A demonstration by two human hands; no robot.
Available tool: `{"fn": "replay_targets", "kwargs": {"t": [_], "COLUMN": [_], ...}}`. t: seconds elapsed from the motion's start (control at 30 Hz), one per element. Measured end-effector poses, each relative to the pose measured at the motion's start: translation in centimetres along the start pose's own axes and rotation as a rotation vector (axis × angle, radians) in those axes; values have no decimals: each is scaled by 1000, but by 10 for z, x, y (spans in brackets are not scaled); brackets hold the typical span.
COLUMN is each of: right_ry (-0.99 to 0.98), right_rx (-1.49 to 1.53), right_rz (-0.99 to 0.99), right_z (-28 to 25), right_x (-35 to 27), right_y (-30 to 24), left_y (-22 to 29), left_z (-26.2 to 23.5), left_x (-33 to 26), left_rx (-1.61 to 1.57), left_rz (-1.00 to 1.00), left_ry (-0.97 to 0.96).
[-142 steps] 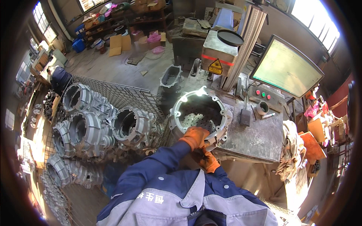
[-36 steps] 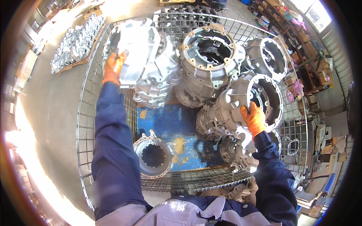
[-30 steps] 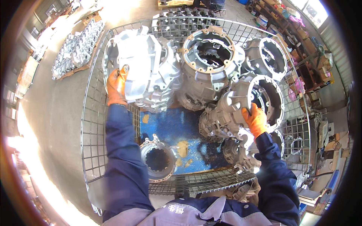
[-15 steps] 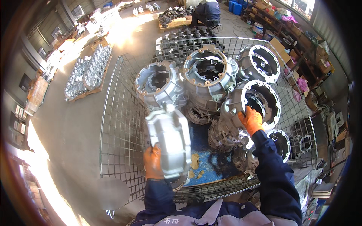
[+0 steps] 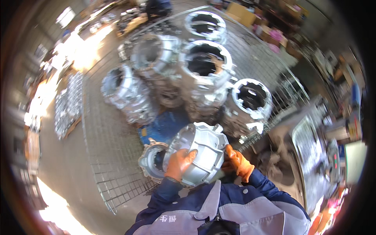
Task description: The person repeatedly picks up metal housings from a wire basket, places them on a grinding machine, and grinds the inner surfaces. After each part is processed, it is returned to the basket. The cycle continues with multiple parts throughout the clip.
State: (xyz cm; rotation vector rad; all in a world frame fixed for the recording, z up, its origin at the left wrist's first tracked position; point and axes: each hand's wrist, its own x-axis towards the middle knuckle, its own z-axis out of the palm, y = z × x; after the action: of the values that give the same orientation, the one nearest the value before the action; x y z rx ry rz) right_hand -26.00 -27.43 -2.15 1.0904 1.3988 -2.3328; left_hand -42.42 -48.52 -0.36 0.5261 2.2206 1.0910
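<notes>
The silver cast housing has come right up out of the wire cage since half a second ago, when only the left hand carried it low over the mesh; now the right hand has left the ring casting in the stack and joined it. The left hand lies flat on the housing's ribbed near face, fingers spread and curled over the lower edge. The right hand clamps the rim on the far side, fingers wrapped, though the picture blurs and I cannot tell how far under they reach. The housing sits between the two hands, close to the chest, its open mouth tilted up and to the left. Just beyond the left hand, below the housing, a smaller ring casting rests on the wire cage floor.
</notes>
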Motion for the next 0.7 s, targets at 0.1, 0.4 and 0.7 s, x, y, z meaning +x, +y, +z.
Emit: {"fn": "replay_targets", "kwargs": {"t": [0.1, 0.4, 0.7], "right_ry": [-98, 18, 220], "right_rx": [309, 694, 794], "right_rz": [-79, -45, -657], "right_z": [-30, -122, -179], "right_x": [-66, -193, -194], "right_y": [15, 71, 175], "left_y": [46, 187, 276], "left_z": [45, 159, 313], "left_x": [-12, -66, -63], "left_rx": [79, 462, 769], "left_rz": [99, 675, 1146], "left_ry": [-85, -333, -836]}}
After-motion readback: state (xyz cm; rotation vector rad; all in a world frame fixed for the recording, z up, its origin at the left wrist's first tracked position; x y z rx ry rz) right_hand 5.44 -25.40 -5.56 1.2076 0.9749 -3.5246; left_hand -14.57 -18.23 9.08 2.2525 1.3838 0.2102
